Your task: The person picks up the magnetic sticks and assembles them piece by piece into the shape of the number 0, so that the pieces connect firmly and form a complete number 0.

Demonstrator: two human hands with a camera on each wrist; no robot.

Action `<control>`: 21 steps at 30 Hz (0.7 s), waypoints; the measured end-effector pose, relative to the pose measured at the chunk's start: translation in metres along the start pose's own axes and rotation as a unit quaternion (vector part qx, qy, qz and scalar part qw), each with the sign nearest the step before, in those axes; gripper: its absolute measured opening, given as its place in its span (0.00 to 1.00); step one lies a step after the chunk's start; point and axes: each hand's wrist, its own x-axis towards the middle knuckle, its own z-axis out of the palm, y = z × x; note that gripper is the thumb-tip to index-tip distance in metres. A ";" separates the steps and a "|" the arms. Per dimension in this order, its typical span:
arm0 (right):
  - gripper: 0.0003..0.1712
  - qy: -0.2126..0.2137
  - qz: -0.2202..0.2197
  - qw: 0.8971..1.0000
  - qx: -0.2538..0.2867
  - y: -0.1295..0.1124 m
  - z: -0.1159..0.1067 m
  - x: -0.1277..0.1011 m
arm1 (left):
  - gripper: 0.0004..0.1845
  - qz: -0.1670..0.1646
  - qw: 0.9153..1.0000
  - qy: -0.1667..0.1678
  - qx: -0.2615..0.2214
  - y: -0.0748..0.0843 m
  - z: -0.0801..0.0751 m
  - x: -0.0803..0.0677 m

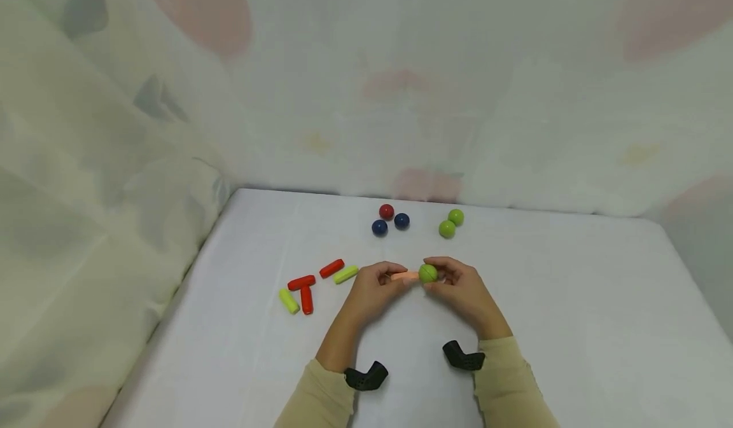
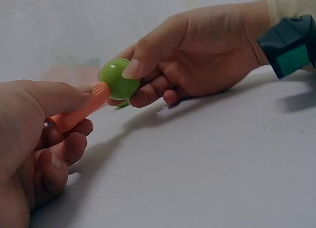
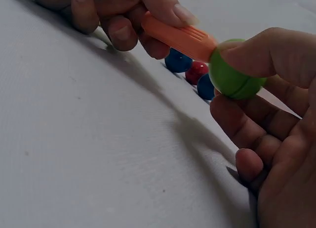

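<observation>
My left hand (image 1: 375, 290) pinches an orange ridged stick (image 2: 79, 109) between thumb and fingers, above the white table. A green ball (image 3: 236, 75) is pinched by my right hand (image 1: 462, 290), thumb on one side and fingers on the other. In both wrist views the stick's end meets the ball; whether it goes into the ball is hidden. Left of my left hand lie red sticks (image 1: 332, 268) and yellow-green sticks (image 1: 346, 275). Beyond my hands are two more green balls (image 1: 447, 229).
Near the table's back edge sit two blue balls (image 1: 380, 227) and a red ball (image 1: 386, 212). A patterned cloth (image 1: 366, 97) hangs behind the white table (image 1: 601, 301) and on its left side. Each wrist carries a black device (image 1: 366, 376).
</observation>
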 end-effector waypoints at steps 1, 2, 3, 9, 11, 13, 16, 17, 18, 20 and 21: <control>0.26 -0.001 -0.003 1.000 -0.003 0.000 -0.001 0.000 | 0.14 -0.001 1.000 0.001 -0.010 0.001 0.000 0.000; 0.25 -0.002 -0.002 1.000 -0.002 -0.001 -0.002 0.000 | 0.14 -0.002 1.000 0.003 -0.016 0.002 -0.001 0.000; 0.25 -0.004 -0.002 1.000 0.001 -0.001 -0.002 0.000 | 0.13 -0.004 1.000 0.004 -0.021 0.002 -0.001 0.000; 0.24 0.003 0.012 1.000 0.007 -0.005 -0.001 0.002 | 0.12 -0.005 1.000 0.011 -0.016 0.005 -0.001 -0.001; 0.24 0.008 0.013 1.000 0.003 -0.004 0.000 0.002 | 0.13 -0.002 1.000 0.012 -0.017 0.005 -0.001 -0.001; 0.23 0.013 0.015 1.000 0.003 -0.003 0.000 0.002 | 0.13 -0.004 1.000 0.011 -0.019 0.005 0.000 -0.001; 0.23 0.017 0.017 1.000 0.004 -0.003 0.001 0.001 | 0.12 -0.008 1.000 0.007 -0.019 0.005 0.000 -0.002; 0.23 0.018 0.016 1.000 0.003 -0.003 0.001 0.000 | 0.12 -0.008 1.000 0.006 -0.018 0.005 0.000 -0.002; 0.23 0.021 0.017 1.000 0.005 -0.004 0.001 0.000 | 0.11 -0.008 1.000 0.005 -0.017 0.005 0.000 -0.002; 0.23 0.022 0.016 1.000 0.003 -0.005 0.002 -0.001 | 0.11 -0.007 1.000 0.004 -0.017 0.005 0.000 -0.002; 0.24 0.023 0.016 1.000 -0.001 -0.005 0.003 -0.001 | 0.11 -0.007 1.000 0.003 -0.018 0.004 0.000 -0.003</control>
